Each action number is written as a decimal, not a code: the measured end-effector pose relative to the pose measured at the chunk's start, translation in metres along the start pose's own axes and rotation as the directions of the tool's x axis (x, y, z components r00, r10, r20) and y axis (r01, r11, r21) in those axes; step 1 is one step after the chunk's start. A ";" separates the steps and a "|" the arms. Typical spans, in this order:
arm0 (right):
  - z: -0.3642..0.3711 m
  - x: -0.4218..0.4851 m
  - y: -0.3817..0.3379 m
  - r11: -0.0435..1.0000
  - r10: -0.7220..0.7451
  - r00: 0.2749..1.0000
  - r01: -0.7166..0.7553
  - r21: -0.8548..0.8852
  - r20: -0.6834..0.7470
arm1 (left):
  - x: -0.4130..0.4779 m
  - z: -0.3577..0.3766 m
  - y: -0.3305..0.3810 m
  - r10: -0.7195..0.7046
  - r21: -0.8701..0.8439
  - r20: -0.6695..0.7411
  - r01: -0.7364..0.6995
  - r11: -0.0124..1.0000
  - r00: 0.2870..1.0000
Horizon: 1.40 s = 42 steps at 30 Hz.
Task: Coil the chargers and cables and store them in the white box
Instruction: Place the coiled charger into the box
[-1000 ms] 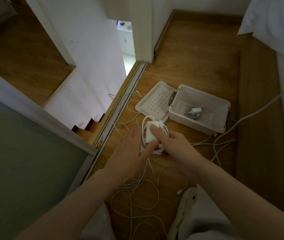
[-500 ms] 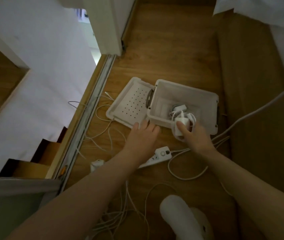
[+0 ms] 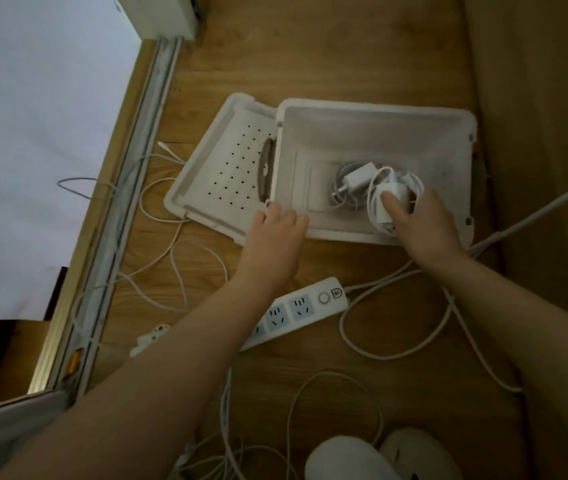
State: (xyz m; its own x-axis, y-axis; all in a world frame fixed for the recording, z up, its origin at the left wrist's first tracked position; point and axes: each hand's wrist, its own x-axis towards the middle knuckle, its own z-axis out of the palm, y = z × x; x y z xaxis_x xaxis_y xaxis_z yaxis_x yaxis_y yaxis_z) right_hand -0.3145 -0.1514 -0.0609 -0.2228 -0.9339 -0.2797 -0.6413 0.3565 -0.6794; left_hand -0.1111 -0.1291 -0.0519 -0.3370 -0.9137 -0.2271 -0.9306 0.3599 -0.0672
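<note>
Moved over the white box [image 3: 379, 106], right hand [image 3: 426, 228] pinches the coiled charger [image 3: 403, 189]; left hand [image 3: 275, 237] rests flat on its rim.

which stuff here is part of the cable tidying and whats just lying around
Job:
- box and its lid
- coiled charger in right hand
- stored charger
- loose cables
- left hand on the box rim

Lying about:
- slippers
- door track
- power strip, probably

No text can be read; the small mark on the power strip [image 3: 305, 304] is blurred.
</note>
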 end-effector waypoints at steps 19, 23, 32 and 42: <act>0.077 -0.007 -0.037 0.974 -0.107 0.966 0.149 -0.168 0.236 | -0.053 0.012 -0.028 -0.244 -0.359 -0.114 0.189 0.914 0.963; 0.109 -0.013 -0.043 0.945 0.062 0.909 0.079 -0.316 0.413 | -0.050 0.019 -0.031 -0.247 -0.482 -0.086 0.177 0.858 0.965; 0.079 -0.009 -0.042 0.871 -0.230 0.968 0.252 -0.421 0.104 | -0.055 0.027 -0.027 -0.266 -0.501 -0.061 0.201 0.842 0.962; 0.083 0.025 -0.024 0.931 0.019 0.981 0.052 -0.360 0.191 | -0.054 0.030 -0.024 -0.273 -0.597 -0.028 0.203 0.776 0.962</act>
State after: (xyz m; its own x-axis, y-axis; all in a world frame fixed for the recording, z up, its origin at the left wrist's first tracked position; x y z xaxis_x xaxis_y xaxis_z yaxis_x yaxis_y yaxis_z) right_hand -0.2440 -0.1811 -0.1083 -0.0910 -0.9044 -0.4169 -0.8734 0.2736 -0.4029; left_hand -0.0664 -0.0824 -0.0673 -0.0743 -0.9821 -0.1732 -0.8758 -0.0187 0.4823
